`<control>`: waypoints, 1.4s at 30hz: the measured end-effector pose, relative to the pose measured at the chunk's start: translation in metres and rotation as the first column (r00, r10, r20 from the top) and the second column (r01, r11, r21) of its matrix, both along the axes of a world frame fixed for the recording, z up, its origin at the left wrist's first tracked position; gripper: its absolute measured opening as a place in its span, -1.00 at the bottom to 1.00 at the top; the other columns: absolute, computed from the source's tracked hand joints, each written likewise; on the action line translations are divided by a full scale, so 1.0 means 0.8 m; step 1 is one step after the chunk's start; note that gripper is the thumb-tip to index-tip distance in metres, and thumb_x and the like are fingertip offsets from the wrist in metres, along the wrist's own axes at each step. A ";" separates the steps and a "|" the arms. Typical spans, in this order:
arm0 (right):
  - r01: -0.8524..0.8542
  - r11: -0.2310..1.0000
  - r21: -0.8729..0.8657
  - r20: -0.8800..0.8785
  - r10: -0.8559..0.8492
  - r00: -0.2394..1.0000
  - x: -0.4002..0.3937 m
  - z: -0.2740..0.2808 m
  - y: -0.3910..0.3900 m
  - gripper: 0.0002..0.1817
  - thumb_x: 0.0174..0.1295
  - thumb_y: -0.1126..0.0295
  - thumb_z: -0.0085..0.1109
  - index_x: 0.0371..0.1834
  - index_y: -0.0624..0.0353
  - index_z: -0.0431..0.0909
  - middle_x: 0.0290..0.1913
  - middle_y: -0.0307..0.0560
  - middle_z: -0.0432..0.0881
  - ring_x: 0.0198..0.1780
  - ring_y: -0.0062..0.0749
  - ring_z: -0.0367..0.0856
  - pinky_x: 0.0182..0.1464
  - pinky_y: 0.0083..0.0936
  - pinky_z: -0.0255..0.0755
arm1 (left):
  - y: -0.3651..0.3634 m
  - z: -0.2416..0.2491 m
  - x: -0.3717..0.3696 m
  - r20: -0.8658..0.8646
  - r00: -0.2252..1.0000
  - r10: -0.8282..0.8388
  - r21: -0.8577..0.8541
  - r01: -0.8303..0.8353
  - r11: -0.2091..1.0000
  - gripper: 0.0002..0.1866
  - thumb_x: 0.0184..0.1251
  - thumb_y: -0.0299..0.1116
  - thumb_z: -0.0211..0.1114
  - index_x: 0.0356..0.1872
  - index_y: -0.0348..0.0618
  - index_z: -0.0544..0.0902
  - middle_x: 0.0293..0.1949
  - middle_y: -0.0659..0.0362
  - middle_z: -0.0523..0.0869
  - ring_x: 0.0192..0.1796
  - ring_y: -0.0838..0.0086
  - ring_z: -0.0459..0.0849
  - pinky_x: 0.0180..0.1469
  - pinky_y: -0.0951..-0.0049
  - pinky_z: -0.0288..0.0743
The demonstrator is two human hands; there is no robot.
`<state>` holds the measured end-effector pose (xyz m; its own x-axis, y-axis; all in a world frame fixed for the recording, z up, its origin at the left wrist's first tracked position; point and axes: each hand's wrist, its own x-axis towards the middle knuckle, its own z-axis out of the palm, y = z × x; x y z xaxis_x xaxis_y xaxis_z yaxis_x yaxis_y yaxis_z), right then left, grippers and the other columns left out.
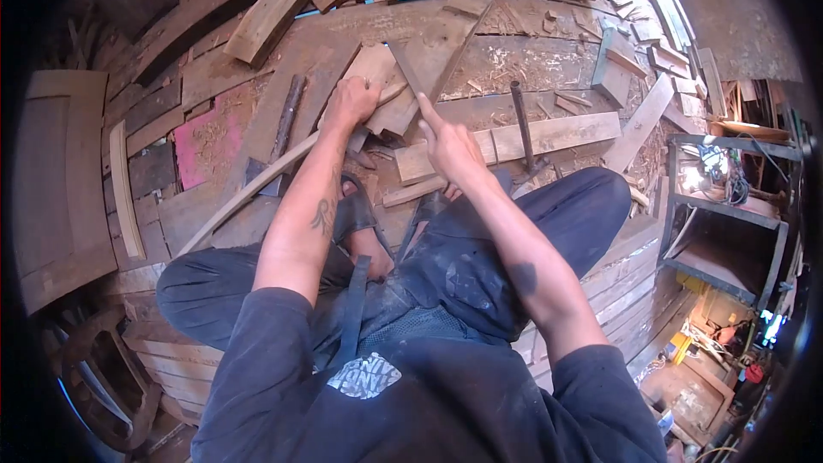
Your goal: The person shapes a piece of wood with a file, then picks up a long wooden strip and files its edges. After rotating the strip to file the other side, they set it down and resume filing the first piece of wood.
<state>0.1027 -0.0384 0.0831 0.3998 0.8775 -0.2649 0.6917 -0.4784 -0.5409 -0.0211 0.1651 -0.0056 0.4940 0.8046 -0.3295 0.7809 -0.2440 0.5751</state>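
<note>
Ahead of my knees, my left hand point(353, 103) is closed on a long thin wood strip point(249, 193), which slants from the lower left up toward a pale wood block point(374, 66). My right hand point(450, 141) is wrapped round the lower end of a long flat tool point(405, 67). Its dark blade points up and left, beside the block. Whether the blade touches the wood is hard to tell. Under and beside the strip lie wider boards point(441, 43). A dark-handled hammer point(522, 124) rests across a plank point(570, 132) to the right of my right hand.
Planks and shavings lie across the wooden floor. A dark rod point(290, 116) and an axe-like blade point(261, 178) are at the left. Further out stand a panelled door point(64, 180) at the left and a metal-framed shelf point(729, 214) at the right.
</note>
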 end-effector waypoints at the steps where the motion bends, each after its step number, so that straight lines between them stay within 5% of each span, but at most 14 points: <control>1: -0.017 1.000 0.007 -0.030 0.018 0.999 -0.010 0.008 -0.023 -0.37 0.65 0.18 0.00 0.75 -0.31 0.20 -0.24 0.47 0.75 -0.10 0.50 0.75 0.06 0.26 0.58 | 0.000 -0.006 -0.002 0.020 1.000 0.011 0.010 -0.011 1.000 -0.38 0.46 0.07 0.15 0.04 -0.39 0.80 0.13 -0.46 0.70 0.26 -0.28 0.70 0.36 -0.09 0.54; 7: -0.054 0.997 -0.050 -0.035 0.053 0.998 -0.027 0.008 -0.068 -0.36 0.63 0.17 0.02 0.75 -0.31 0.19 -0.23 0.50 0.74 -0.15 0.48 0.76 -0.02 0.26 0.60 | 0.014 -0.019 0.001 0.029 0.999 -0.031 -0.025 0.032 0.999 -0.36 0.45 0.09 0.19 0.01 -0.43 0.79 0.07 -0.47 0.71 0.25 -0.28 0.71 0.33 -0.09 0.55; 11: 0.018 0.999 0.050 -0.063 -0.015 0.998 0.004 -0.026 0.011 -0.36 0.63 0.23 0.03 0.75 -0.27 0.21 -0.13 0.50 0.75 -0.02 0.50 0.73 0.06 0.24 0.59 | 0.006 -0.007 -0.002 0.040 0.998 -0.057 -0.071 0.060 0.996 -0.35 0.45 0.09 0.18 0.04 -0.43 0.78 0.14 -0.46 0.70 0.29 -0.26 0.68 0.36 -0.06 0.53; 14: -0.034 0.998 -0.052 0.017 0.035 0.999 0.031 -0.029 0.067 -0.38 0.64 0.22 0.03 0.74 -0.32 0.22 -0.05 0.51 0.74 0.07 0.48 0.70 0.15 0.21 0.57 | 0.005 0.006 -0.005 0.048 0.998 -0.042 -0.047 0.044 0.998 -0.35 0.45 0.10 0.17 0.06 -0.41 0.79 0.17 -0.45 0.69 0.32 -0.26 0.67 0.41 -0.06 0.51; 19: -0.007 0.998 -0.066 -0.103 0.000 0.995 -0.006 0.023 -0.015 -0.36 0.65 0.18 -0.01 0.77 -0.31 0.17 -0.10 0.53 0.75 0.06 0.51 0.72 0.20 0.25 0.55 | 0.029 -0.050 0.000 0.039 0.998 -0.054 -0.066 0.056 0.996 -0.39 0.42 0.08 0.25 0.01 -0.40 0.80 0.09 -0.45 0.73 0.23 -0.27 0.73 0.29 -0.03 0.59; 25: -0.051 0.989 -0.140 -0.123 0.034 0.992 -0.033 0.026 -0.057 -0.34 0.62 0.25 0.02 0.76 -0.26 0.18 -0.14 0.53 0.74 -0.02 0.51 0.73 0.10 0.29 0.56 | 0.026 -0.027 0.003 0.103 0.991 -0.088 -0.032 0.091 0.995 -0.36 0.48 0.08 0.16 -0.09 -0.48 0.78 0.01 -0.50 0.71 0.18 -0.25 0.75 0.23 -0.09 0.58; 34: -0.070 0.997 -0.033 0.055 0.072 0.996 0.041 -0.014 0.087 -0.40 0.66 0.17 -0.03 0.74 -0.36 0.22 -0.09 0.48 0.75 0.06 0.50 0.70 0.17 0.25 0.53 | 0.005 -0.007 0.004 0.087 0.996 0.018 0.031 -0.021 0.999 -0.37 0.55 0.06 0.04 0.01 -0.42 0.78 0.13 -0.44 0.69 0.26 -0.28 0.68 0.36 -0.10 0.51; 36: -0.029 0.999 -0.032 0.011 0.030 1.000 0.026 0.001 0.051 -0.39 0.66 0.14 -0.05 0.74 -0.37 0.22 -0.05 0.48 0.76 0.07 0.49 0.73 0.18 0.25 0.56 | 0.011 -0.032 0.003 0.086 0.996 -0.003 0.001 0.003 1.000 -0.37 0.55 0.05 0.03 0.02 -0.41 0.78 0.15 -0.44 0.68 0.28 -0.28 0.67 0.37 -0.10 0.51; 39: -0.051 0.999 0.019 -0.093 0.053 0.994 0.009 0.029 -0.023 -0.37 0.66 0.17 -0.01 0.76 -0.36 0.18 -0.14 0.48 0.76 0.00 0.48 0.74 0.11 0.25 0.57 | 0.006 0.015 -0.002 0.095 0.995 -0.033 -0.015 0.035 0.999 -0.38 0.57 0.05 0.02 -0.01 -0.42 0.77 0.11 -0.47 0.68 0.24 -0.36 0.65 0.35 -0.13 0.49; 42: -0.071 0.984 -0.162 -0.152 0.046 0.987 -0.004 0.033 -0.061 -0.35 0.65 0.19 0.01 0.77 -0.33 0.16 -0.22 0.48 0.74 -0.05 0.47 0.74 0.06 0.23 0.57 | 0.015 -0.021 -0.001 0.096 0.986 -0.137 0.077 0.130 0.989 -0.45 0.60 -0.04 0.01 0.01 -0.39 0.73 0.01 -0.49 0.71 0.18 -0.39 0.67 0.31 -0.18 0.50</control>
<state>0.0994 -0.0876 0.1094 0.2951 0.8367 -0.4613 0.6401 -0.5316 -0.5547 -0.0219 0.1772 -0.0225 0.6263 0.7487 -0.2174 0.6775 -0.3847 0.6269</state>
